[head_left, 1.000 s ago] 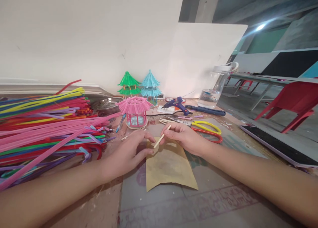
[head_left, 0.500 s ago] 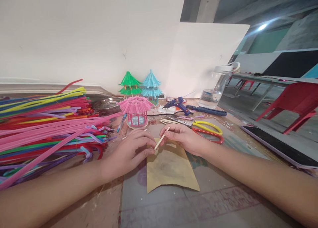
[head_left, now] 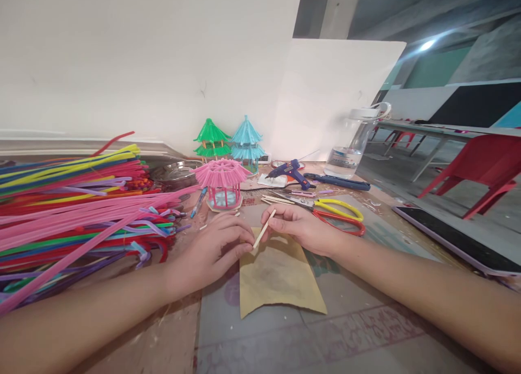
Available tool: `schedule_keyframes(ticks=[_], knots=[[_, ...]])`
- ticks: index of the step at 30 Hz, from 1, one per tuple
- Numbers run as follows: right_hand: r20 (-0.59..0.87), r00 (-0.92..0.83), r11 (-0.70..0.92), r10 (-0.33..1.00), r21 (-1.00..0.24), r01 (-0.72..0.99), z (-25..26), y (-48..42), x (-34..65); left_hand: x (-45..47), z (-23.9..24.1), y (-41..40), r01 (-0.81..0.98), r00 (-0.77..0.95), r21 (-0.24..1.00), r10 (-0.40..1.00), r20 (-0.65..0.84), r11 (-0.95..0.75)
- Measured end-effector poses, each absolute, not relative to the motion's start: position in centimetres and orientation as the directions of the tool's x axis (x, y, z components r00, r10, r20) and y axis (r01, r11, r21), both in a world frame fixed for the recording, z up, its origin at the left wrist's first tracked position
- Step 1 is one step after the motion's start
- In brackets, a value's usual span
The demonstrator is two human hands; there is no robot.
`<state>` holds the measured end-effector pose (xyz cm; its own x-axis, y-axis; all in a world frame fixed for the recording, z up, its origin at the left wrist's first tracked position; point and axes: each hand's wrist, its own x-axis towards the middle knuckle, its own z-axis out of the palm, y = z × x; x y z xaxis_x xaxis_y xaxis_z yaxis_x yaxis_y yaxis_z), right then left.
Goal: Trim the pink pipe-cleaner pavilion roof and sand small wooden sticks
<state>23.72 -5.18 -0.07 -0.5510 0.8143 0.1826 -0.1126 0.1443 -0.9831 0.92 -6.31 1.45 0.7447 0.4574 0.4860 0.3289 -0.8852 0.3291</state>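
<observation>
A short pale wooden stick slants between my two hands, its upper end to the right. My right hand pinches the upper part between thumb and fingers. At the lower end, the fingertips and thumb of my left hand close on the stick. Below them lies a sheet of sandpaper, tan with a darker smudge in its middle. Just behind my left hand stands a small pink pavilion of pipe cleaners. Several more pale sticks rest beyond my right hand.
Bundles of coloured pipe cleaners fill the left side. Yellow-and-red-handled scissors, a blue glue gun and a water bottle are at the back right. Green and blue pavilions stand behind. A phone lies right.
Both hands keep their hold on the stick in almost the same place. The view has shifted very slightly.
</observation>
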Motion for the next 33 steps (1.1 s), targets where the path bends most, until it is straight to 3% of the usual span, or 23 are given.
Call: schedule_keyframes(ticks=[4,8,13,17,20,28,33], knots=[[0.19,-0.548,0.153,0.815,-0.982,-0.113,0.0,-5.3,23.7,0.9,1.2,-6.1,0.369,0.737,0.319,0.484,0.472,-0.873],[0.27,-0.4,0.23,0.876,-0.962,-0.144,0.3,-5.6,23.6,0.8,1.0,-6.1,0.449,0.741,0.318,0.547,0.39,-0.835],[0.398,-0.288,0.444,0.871,-0.889,0.115,0.6,-6.5,23.6,0.9,1.1,-6.3,0.502,0.775,0.306,0.578,0.256,-0.809],[0.521,-0.416,0.661,0.746,-0.656,0.365,0.8,-7.7,23.4,1.0,1.3,-6.4,0.534,0.765,0.305,0.604,0.224,-0.789],[0.558,-0.532,0.769,0.637,-0.505,0.391,0.7,-8.0,23.1,1.0,1.4,-6.4,0.534,0.764,0.307,0.606,0.223,-0.787],[0.498,-0.636,0.802,0.589,-0.453,0.388,0.3,-7.8,22.9,1.0,1.4,-6.4,0.53,0.763,0.311,0.604,0.231,-0.789],[0.511,-0.641,0.817,0.573,-0.291,0.498,0.0,-7.1,23.0,1.0,1.4,-6.3,0.531,0.761,0.318,0.607,0.228,-0.785]])
